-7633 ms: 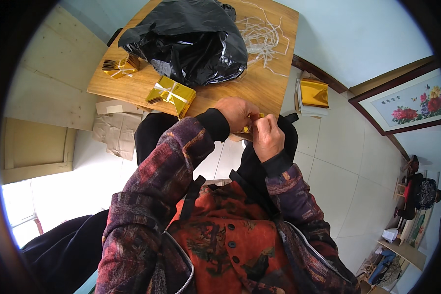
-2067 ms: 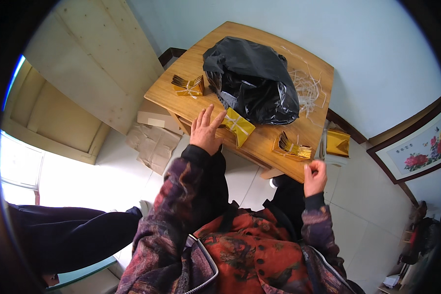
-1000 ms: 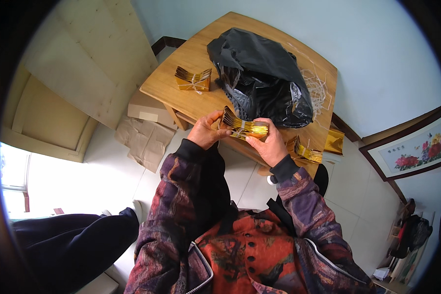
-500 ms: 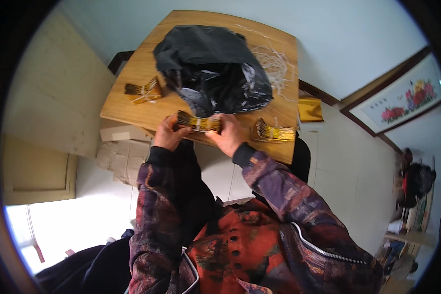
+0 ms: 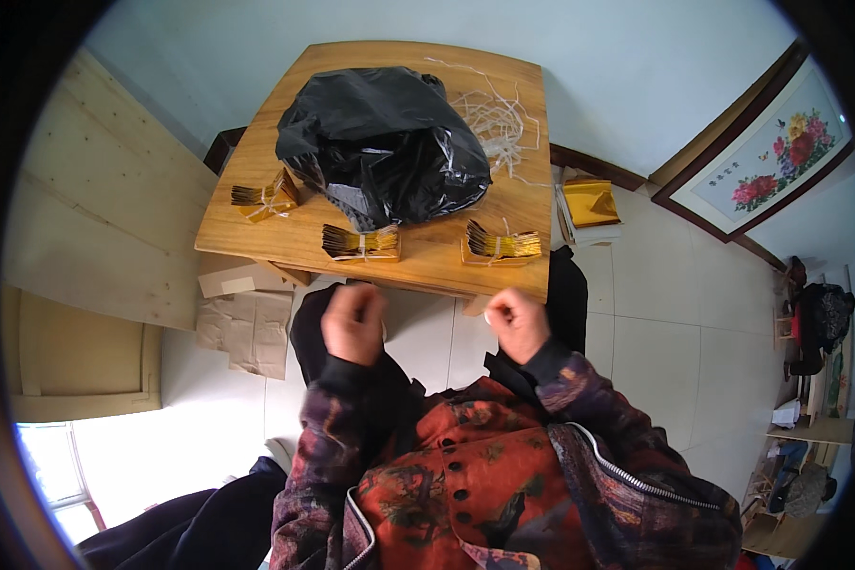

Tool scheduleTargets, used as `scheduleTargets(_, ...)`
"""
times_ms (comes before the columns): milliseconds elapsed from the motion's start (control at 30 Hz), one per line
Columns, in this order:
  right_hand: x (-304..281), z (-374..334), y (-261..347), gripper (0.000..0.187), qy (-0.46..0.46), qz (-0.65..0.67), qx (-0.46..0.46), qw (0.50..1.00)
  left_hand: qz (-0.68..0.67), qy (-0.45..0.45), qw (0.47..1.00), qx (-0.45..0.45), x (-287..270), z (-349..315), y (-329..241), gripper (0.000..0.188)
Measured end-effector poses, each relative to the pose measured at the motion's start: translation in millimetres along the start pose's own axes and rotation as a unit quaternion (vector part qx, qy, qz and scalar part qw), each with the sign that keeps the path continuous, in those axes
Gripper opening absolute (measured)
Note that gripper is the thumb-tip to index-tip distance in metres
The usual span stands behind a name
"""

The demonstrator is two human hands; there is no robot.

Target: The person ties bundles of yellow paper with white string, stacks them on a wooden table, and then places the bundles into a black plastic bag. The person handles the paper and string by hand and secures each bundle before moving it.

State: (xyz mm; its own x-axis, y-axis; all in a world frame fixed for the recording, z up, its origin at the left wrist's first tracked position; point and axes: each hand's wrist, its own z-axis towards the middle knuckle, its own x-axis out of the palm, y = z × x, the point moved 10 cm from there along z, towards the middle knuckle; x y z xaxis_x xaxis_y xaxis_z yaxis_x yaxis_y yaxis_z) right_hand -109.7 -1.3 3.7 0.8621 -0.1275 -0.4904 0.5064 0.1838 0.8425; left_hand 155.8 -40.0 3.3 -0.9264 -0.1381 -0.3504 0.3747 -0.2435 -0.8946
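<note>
Both your hands are pulled back off the desk (image 5: 256, 242) — left hand (image 5: 353, 323) and right hand (image 5: 517, 323) curled into loose fists; whether they pinch a thin strand, you cannot tell. The gold paper bundle (image 5: 361, 243) lies just ahead of the left hand near the desk's front edge, long axis side to side. A second tied bundle (image 5: 501, 245) sits ahead of the right hand — black bag (image 5: 382, 142) behind both.
</note>
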Motion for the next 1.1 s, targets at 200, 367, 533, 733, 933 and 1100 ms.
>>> scheduleTargets(200,-75.4,26.8,-43.4,0.050,-0.099,-0.038,0.058,0.993,0.066,0.188,0.974,0.110,117.3,4.4,-39.9,0.084)
scheduleTargets(367,-45.3,59.2,-65.8,0.056,0.041,0.088,0.104,0.990,0.020,0.199,0.978,0.056,155.6,43.3,-23.6,0.094)
scheduleTargets(533,-37.3,57.5,-60.8,0.045,0.016,-0.010,0.069,0.997,-0.181,0.242,0.953,-0.004,183.1,35.0,-28.2,0.095)
scheduleTargets(733,-27.8,53.7,-42.5,0.055,-0.029,0.058,0.000,0.998,-0.282,0.224,0.932,-0.042,181.5,29.3,-34.6,0.091)
scheduleTargets(933,-14.5,57.7,-57.9,0.057,-0.008,0.032,0.044,0.998,-0.180,0.222,0.958,-0.004,175.8,32.0,-24.2,0.091)
scheduleTargets(1100,-25.0,58.4,-62.9,0.055,0.018,0.066,0.055,0.996,-0.162,0.175,0.971,0.002,155.7,31.4,-13.9,0.081)
